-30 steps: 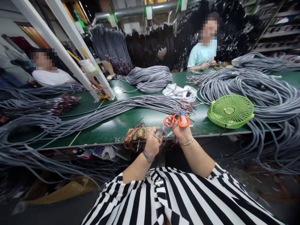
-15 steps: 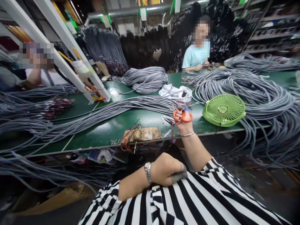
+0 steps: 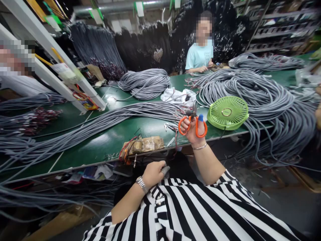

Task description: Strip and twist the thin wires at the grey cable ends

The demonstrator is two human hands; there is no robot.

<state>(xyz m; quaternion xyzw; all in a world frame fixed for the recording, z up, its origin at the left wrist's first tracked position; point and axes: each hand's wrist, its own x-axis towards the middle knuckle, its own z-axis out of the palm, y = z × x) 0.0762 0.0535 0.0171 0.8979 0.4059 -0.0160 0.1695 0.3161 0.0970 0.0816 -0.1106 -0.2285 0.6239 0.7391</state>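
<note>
My right hand [image 3: 195, 135] is raised at the table's front edge, its fingers and thumb through the orange loops of a pair of scissors [image 3: 205, 130]. The handles are spread and the dark blades point up and away from me. A blue cover sits on one fingertip of this hand. My left hand [image 3: 153, 174], with a metal watch at the wrist, is closed in front of my striped shirt. Something grey shows at its fingertips; whether it is a finger cover or a held thing I cannot make out. Beyond the scissors lie the stripped ends of a grey cable bundle [image 3: 140, 108].
A green fan [image 3: 227, 113] stands right of my right hand, before a big heap of grey cables [image 3: 240, 87]. A taped brown block [image 3: 149, 144] with wires lies at the green table's [image 3: 75, 155] front edge. A white plastic bag [image 3: 175, 95] lies behind. A co-worker [image 3: 200, 55] sits opposite.
The scissors' handles have spread wider and their blades now show. My left hand has moved left and slightly up, off my shirt front. The whole view has shifted to the right.
</note>
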